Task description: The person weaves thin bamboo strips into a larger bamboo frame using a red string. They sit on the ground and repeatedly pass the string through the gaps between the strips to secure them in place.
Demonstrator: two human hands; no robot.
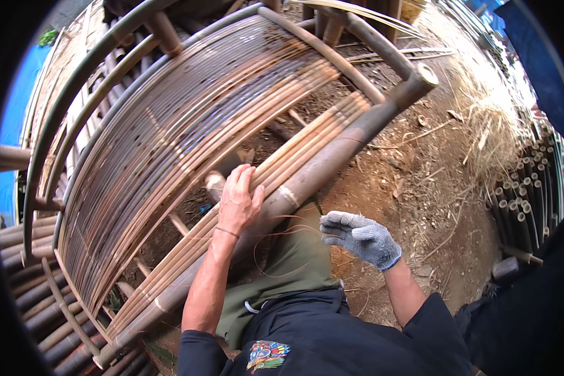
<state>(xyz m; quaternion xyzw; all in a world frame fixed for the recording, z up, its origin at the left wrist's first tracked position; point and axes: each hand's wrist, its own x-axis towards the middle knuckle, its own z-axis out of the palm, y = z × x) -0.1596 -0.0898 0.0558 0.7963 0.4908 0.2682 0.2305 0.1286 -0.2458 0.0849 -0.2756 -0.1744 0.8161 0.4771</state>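
Observation:
A large piece of bamboo furniture (pixel 351 141), with a thick front pole and rows of thin slats, lies across the left and middle. My bare left hand (pixel 237 199) is on the narrow bundle of bamboo slats (pixel 294 147) beside that pole, fingers bent over the inner edge. A thin coppery wire (pixel 257 254) loops between my hands, by the pole. My right hand (pixel 360 238), in a grey knitted glove, hovers right of the pole above my leg. Its fingers are stretched out; I see nothing gripped in them.
Cut bamboo poles (pixel 523 188) stand bundled at the right, below a heap of pale fibres (pixel 490 131). More poles (pixel 50 307) are stacked at the lower left. Brown earth (pixel 420 182) with scraps lies right of the furniture. A blue sheet (pixel 19 131) shows at the left.

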